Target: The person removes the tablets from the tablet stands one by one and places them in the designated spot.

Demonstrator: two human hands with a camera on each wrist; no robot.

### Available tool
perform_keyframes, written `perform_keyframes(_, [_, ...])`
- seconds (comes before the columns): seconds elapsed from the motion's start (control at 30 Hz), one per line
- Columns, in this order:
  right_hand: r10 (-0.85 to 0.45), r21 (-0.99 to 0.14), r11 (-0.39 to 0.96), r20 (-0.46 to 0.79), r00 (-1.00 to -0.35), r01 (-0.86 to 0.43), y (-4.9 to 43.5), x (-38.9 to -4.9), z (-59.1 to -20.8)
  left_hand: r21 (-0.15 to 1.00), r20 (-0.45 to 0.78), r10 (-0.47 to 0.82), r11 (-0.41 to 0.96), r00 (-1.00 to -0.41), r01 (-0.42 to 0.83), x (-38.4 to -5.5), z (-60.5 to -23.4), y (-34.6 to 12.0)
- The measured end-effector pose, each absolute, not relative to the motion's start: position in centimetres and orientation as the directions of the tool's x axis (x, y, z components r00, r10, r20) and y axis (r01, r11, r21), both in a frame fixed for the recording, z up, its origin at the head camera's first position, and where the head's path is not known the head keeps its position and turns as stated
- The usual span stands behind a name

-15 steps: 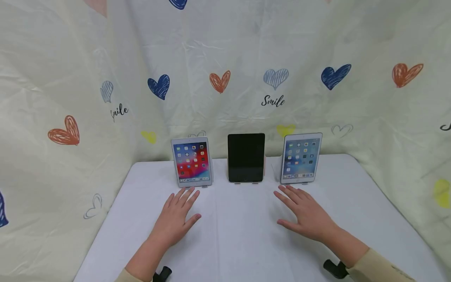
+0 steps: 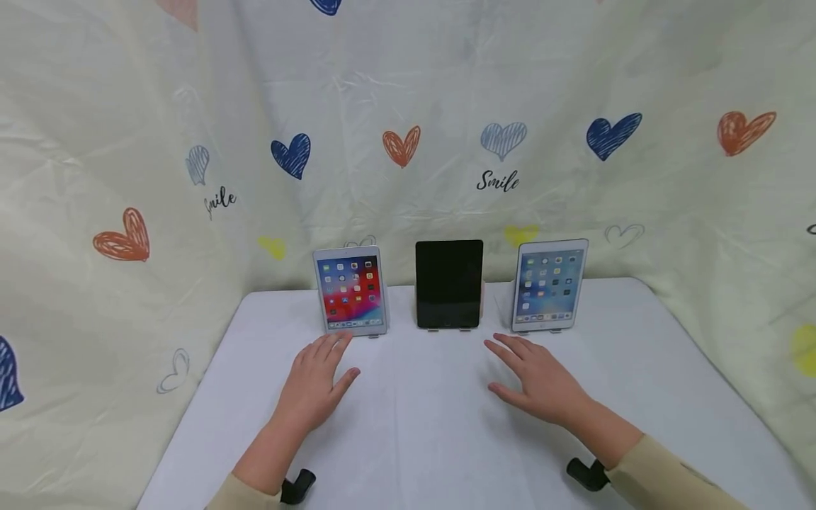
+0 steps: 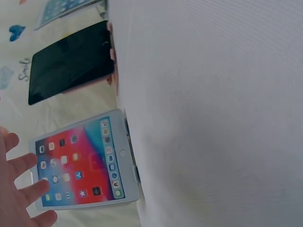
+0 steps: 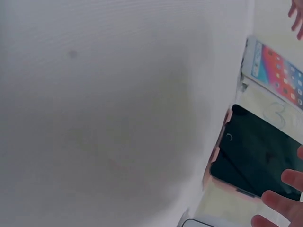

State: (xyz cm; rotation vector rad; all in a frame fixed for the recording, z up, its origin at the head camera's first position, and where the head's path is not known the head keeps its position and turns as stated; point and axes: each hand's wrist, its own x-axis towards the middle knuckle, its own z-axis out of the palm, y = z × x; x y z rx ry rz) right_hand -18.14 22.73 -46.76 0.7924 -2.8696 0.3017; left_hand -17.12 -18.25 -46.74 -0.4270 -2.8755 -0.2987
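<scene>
Three tablets stand propped on small stands along the far side of a white table. The left tablet (image 2: pixel 350 292) has a white frame and a lit red and blue home screen. In the middle, the black tablet (image 2: pixel 449 283) shows a dark screen. A white-framed tablet (image 2: pixel 551 286) with a pale blue home screen stands at the right. My left hand (image 2: pixel 312 382) hovers with fingers spread, its fingertips just in front of the left tablet's lower edge. The right hand (image 2: pixel 538 379), also spread and holding nothing, is in front of the gap between the middle and right tablets.
The white tablecloth (image 2: pixel 421 432) covers the table. Behind and beside it hangs a cream curtain (image 2: pixel 446 71) printed with hearts and "Smile". Each wrist carries a black camera mount (image 2: pixel 298 487). Pink holder tabs (image 4: pixel 215 153) grip the middle tablet's lower edge.
My right hand has moved slightly left, toward the middle tablet. The left hand has shifted a little forward, its fingertips nearer the left tablet. The tablets have stayed in place.
</scene>
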Motion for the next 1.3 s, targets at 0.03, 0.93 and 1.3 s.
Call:
perform_keyframes(0.03, [-0.486,-0.162,0.841,0.193,-0.853,-0.516,22.6,-18.3,-46.8,0.171,0.248,0.252,0.939,-0.936,0.298,-17.2,-46.7,-18.3])
perform_keyframes(0.93, [-0.457,-0.235,0.839,0.184,-0.87,-0.49,17.4,-21.3,-46.4,0.313,0.27,0.029,0.943,-0.962,0.117,-20.1,-46.8,-19.8])
perform_keyframes(1.3, [-0.438,-0.264,0.842,0.176,-0.881,-0.471,15.1,-22.9,-46.2,0.356,0.224,-0.027,0.933,-0.974,0.056,-21.4,-46.7,-20.1])
